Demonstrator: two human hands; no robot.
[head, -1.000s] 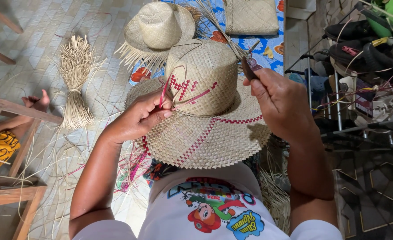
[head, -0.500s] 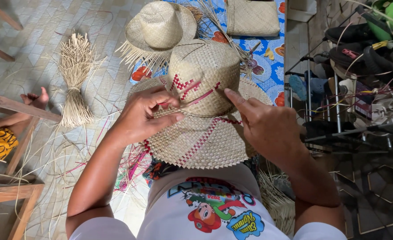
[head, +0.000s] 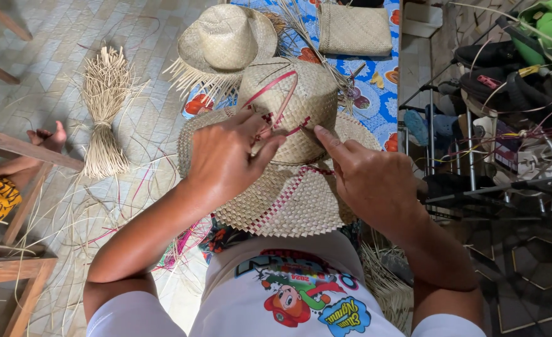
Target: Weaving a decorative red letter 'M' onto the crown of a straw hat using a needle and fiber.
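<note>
Straw hat (head: 288, 162), woven, with a red strip (head: 274, 93) looped over the crown; rests on the lap. Left hand (head: 223, 159) pinches the strip at the crown; right hand (head: 372, 184) presses one fingertip there (other fingers curled). Probably light, springy, crushable; best held by the brim.

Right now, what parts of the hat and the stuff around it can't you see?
All in the head view:
- The woven hat: its near brim edge is hidden behind the person's shirt, and both hands cover part of the crown.
- The left hand hides where the red strip goes in.
- The right hand: only the forefinger shows touching; its grip is hidden.
- The second hat and woven pouch are cut off by the top edge.
</note>
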